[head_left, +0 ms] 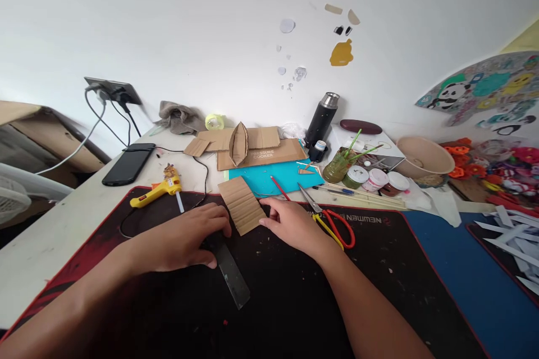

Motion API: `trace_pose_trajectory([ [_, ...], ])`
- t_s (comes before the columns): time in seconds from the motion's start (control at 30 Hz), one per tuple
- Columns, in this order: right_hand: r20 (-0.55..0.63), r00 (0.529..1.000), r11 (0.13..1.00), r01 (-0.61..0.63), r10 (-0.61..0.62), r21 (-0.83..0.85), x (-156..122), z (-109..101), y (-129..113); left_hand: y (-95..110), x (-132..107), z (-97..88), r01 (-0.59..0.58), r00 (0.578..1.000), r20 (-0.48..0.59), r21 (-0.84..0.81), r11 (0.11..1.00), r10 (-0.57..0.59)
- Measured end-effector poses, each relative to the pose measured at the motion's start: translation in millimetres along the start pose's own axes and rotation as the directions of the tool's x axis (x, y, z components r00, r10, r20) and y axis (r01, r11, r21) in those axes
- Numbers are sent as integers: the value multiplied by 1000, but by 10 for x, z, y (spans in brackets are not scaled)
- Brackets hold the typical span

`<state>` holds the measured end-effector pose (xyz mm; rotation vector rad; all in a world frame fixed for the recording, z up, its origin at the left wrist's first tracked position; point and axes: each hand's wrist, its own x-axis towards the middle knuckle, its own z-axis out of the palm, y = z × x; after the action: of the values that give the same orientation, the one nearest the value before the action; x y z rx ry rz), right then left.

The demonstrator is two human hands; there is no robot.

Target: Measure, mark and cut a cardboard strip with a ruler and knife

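Observation:
My left hand (185,238) lies on the black desk mat (295,303) with its fingers curled over one end of a clear plastic ruler (233,277). A small rectangle of corrugated cardboard (241,203) rests between my hands. My right hand (292,224) is beside the cardboard's right edge, fingers bent, fingertips touching or almost touching it. Red and yellow scissors (330,219) lie just right of my right hand. A red pencil (280,188) lies behind it.
A yellow glue gun (156,192) and a black phone (128,164) sit at the left. Behind are a cardboard boat (238,143), flat cardboard sheets, a blue cutting mat (265,179), a black flask (322,119), paint jars (374,179), a jar of brushes (339,167) and a bowl (425,157).

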<state>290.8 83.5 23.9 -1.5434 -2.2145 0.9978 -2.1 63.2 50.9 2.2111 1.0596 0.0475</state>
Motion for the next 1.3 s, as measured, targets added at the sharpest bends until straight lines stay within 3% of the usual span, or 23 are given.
trace_pose_trajectory([
  [0.17,-9,1000,1000,13,-13,-9,-1,18,-6,72,28,68,-22,999,38,58,998,20],
  [0.43,-16,999,999,34,-35,-38,2,26,-2,160,18,-21,-61,997,-41,86,994,65],
  [0.53,-14,999,998,40,-40,-40,-7,23,0,115,75,-117,-46,989,-133,106,993,60],
  [0.63,-17,999,998,32,-33,-45,-20,18,-4,-38,262,-251,52,950,-313,159,986,1],
  [0.77,-7,999,998,32,-33,-58,-14,18,-4,-318,467,-444,191,845,-532,217,957,-48],
  [0.87,-6,999,997,34,-34,-71,7,37,19,-436,312,-547,261,779,-625,246,933,-54],
  [0.93,-3,999,996,41,-41,-77,21,54,45,-443,45,-585,333,718,-693,256,907,-68],
  [1.17,-16,998,994,54,-56,-91,40,85,114,-314,-1047,-701,617,418,-898,173,768,-134],
  [1.27,-19,998,993,58,-61,-99,44,95,134,-422,-1446,-820,699,339,-913,82,711,-228],
  [1.3,-24,998,993,60,-62,-102,47,100,143,-488,-1568,-845,772,324,-885,43,635,-333],
])
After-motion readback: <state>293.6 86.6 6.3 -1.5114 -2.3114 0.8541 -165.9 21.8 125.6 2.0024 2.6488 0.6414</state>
